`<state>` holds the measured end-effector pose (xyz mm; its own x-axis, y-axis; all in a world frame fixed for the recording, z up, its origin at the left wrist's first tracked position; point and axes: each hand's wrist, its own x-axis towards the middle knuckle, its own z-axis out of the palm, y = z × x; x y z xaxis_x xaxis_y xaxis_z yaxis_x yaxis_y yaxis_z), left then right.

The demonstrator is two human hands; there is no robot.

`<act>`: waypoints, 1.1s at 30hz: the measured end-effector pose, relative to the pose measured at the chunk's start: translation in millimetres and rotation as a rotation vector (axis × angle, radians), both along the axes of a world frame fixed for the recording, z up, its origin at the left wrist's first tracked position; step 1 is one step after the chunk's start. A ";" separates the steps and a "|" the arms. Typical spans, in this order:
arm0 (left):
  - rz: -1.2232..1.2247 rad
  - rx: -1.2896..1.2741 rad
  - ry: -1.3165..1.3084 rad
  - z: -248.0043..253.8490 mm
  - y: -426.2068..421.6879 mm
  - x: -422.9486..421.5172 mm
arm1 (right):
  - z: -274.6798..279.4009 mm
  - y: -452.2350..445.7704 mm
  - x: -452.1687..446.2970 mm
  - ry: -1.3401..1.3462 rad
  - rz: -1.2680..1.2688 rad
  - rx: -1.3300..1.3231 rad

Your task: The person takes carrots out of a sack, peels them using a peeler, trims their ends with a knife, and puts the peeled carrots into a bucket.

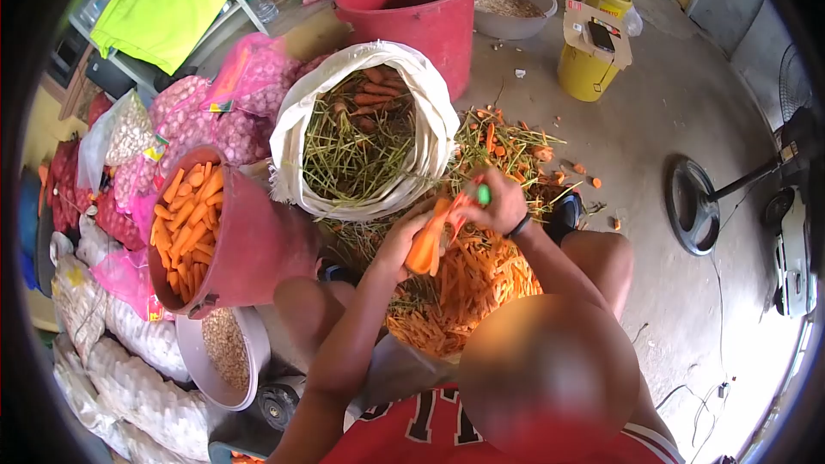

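One carrot (426, 243) is held by your left hand (402, 239), its long axis running from one o'clock to seven. Your right hand (505, 206), less near, grips the green-ended peeler (484, 194); from this hand, the carrot lies just beside, toward eight o'clock.

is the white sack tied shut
No, the white sack stands wide open, with carrots and green stems showing inside its mouth.
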<state>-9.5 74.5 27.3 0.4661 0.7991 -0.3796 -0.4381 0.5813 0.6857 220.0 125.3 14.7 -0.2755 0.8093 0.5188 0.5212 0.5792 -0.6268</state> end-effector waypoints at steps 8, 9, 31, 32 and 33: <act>0.121 -0.051 0.034 21.0 0.5 0.8 | 21.0 -18.9 -19.6 0.060 0.084 0.007; 0.112 -0.051 0.060 21.0 0.1 -0.1 | 24.7 -23.0 -25.4 0.019 0.211 0.105; 0.064 -0.076 -0.066 1.1 -3.7 -4.2 | 12.4 5.5 -4.0 0.144 -0.141 -0.149; 0.126 -0.049 -0.012 -6.9 0.2 -4.8 | 6.1 -7.1 -16.2 0.110 -0.071 -0.091; 0.145 -0.063 0.019 -1.4 -0.6 -1.3 | 16.7 -17.6 -23.3 0.054 0.114 0.033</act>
